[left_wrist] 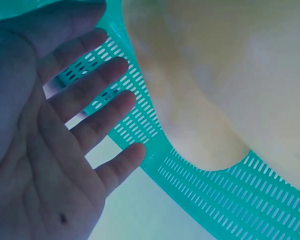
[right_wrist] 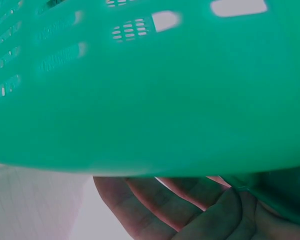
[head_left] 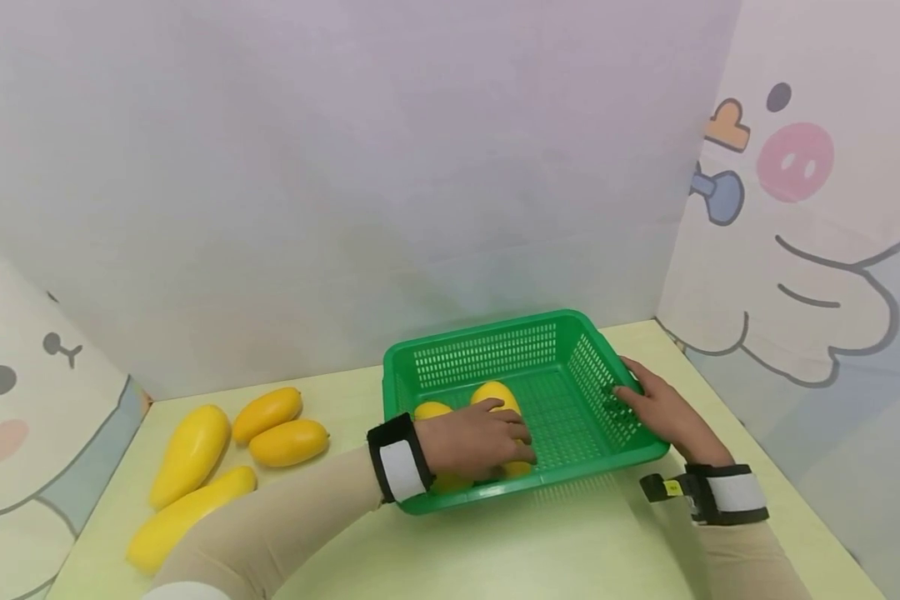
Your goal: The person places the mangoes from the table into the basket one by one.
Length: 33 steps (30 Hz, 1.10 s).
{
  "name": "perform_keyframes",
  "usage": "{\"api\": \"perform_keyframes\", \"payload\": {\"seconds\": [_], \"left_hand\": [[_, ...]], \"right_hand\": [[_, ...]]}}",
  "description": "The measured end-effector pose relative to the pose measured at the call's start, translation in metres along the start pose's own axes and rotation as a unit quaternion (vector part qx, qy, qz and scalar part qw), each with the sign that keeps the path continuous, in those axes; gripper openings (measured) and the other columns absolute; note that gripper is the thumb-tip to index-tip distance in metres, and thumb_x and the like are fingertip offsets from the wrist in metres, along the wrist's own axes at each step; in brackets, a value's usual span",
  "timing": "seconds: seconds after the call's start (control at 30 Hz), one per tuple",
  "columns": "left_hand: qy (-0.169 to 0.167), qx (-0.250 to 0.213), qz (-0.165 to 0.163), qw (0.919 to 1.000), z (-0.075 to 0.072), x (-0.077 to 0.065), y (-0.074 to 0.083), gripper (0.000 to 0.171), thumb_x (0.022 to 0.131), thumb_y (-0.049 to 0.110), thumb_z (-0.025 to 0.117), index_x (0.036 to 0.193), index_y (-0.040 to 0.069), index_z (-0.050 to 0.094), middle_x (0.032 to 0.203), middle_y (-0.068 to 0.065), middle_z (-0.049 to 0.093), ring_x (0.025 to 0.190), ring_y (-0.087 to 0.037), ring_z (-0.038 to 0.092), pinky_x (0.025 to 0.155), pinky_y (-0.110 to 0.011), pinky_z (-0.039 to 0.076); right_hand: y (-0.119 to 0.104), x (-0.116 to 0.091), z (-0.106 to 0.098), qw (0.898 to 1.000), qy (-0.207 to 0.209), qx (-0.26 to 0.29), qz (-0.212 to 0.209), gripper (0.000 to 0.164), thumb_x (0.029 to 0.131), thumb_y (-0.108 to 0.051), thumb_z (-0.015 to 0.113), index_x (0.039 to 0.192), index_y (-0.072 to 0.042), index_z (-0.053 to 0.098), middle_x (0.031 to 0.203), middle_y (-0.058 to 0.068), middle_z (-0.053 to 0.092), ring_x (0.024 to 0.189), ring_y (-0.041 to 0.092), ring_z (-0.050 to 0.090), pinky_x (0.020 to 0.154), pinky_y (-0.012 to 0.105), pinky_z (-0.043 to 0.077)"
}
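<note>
A green plastic basket [head_left: 495, 493] with slotted walls stands on the table, its left part holding yellow mango-like fruits [head_left: 497, 393]. Over these fruits lies my left hand [head_left: 480, 439], palm toward them. Its fingers are spread and fairly straight in the left wrist view, beside two large pale-looking fruits [left_wrist: 200, 135] and the perforated basket wall [left_wrist: 205, 200]. At the basket's right end my right hand [head_left: 663, 412] grips the rim, thumb on the inner side and fingers outside. Those fingers [right_wrist: 155, 205] show beneath the green wall [right_wrist: 155, 115] in the right wrist view.
Left of the basket lie two long yellow fruits [head_left: 189, 457] and two smaller ones [head_left: 288, 442] on the pale table [head_left: 435, 558]. A light cloth wall [head_left: 345, 183] rises right behind the basket, and printed cartoon panels [head_left: 832, 250] stand at both sides.
</note>
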<state>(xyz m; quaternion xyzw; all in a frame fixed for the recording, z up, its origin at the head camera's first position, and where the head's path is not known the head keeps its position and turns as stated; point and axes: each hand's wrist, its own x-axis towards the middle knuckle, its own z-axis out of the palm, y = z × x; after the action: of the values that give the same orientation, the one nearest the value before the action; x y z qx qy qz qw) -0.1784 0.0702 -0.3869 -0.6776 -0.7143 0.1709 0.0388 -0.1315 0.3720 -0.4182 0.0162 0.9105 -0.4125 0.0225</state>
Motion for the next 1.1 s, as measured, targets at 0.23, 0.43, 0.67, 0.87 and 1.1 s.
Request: {"api": "perform_keyframes", "payload": {"seconds": [0.23, 0.43, 0.67, 0.87, 1.1], "left_hand": [[0.003, -0.015, -0.013, 0.9998, -0.007, -0.007, -0.003, 0.037, 0.092, 0.039, 0.056, 0.129, 0.032, 0.053, 0.128, 0.010, 0.051, 0.126, -0.013, 0.038, 0.103, -0.037, 0.031], [0.008, -0.012, -0.021, 0.9997, -0.010, -0.013, -0.006, 0.040, 0.092, 0.041, 0.055, 0.130, 0.031, 0.050, 0.130, 0.009, 0.050, 0.127, -0.014, 0.037, 0.105, -0.038, 0.027], [0.011, -0.005, -0.028, 0.9995, -0.017, -0.021, -0.008, 0.043, 0.093, 0.042, 0.053, 0.133, 0.029, 0.048, 0.132, 0.006, 0.049, 0.128, -0.015, 0.036, 0.106, -0.041, 0.026], [0.024, -0.023, -0.051, 0.9981, -0.022, -0.034, -0.012, 0.045, 0.092, 0.043, 0.054, 0.134, 0.030, 0.048, 0.132, 0.005, 0.049, 0.128, -0.015, 0.036, 0.106, -0.040, 0.027], [0.045, -0.030, -0.065, 0.9964, -0.021, -0.042, -0.018, 0.044, 0.093, 0.044, 0.052, 0.135, 0.030, 0.048, 0.132, 0.005, 0.050, 0.128, -0.016, 0.037, 0.105, -0.039, 0.028]], "right_hand": [[0.002, 0.000, 0.001, 1.000, 0.000, 0.003, 0.003, 0.062, 0.100, -0.032, 0.040, 0.149, -0.008, 0.012, 0.133, 0.030, 0.039, 0.097, 0.031, 0.054, 0.072, 0.041, 0.047], [0.002, 0.000, 0.002, 1.000, 0.002, -0.002, 0.001, 0.062, 0.100, -0.032, 0.041, 0.149, -0.008, 0.012, 0.132, 0.030, 0.039, 0.095, 0.031, 0.054, 0.071, 0.041, 0.047], [0.002, 0.000, 0.001, 1.000, 0.000, 0.004, 0.000, 0.063, 0.100, -0.033, 0.041, 0.150, -0.009, 0.012, 0.132, 0.030, 0.039, 0.096, 0.031, 0.054, 0.071, 0.041, 0.048], [0.001, 0.001, 0.001, 1.000, -0.002, 0.007, 0.003, 0.062, 0.100, -0.033, 0.041, 0.150, -0.009, 0.012, 0.132, 0.030, 0.039, 0.095, 0.031, 0.055, 0.072, 0.041, 0.048], [0.001, 0.000, 0.001, 1.000, 0.000, 0.003, 0.002, 0.063, 0.100, -0.034, 0.041, 0.150, -0.009, 0.011, 0.133, 0.030, 0.039, 0.097, 0.031, 0.054, 0.073, 0.041, 0.047]]}}
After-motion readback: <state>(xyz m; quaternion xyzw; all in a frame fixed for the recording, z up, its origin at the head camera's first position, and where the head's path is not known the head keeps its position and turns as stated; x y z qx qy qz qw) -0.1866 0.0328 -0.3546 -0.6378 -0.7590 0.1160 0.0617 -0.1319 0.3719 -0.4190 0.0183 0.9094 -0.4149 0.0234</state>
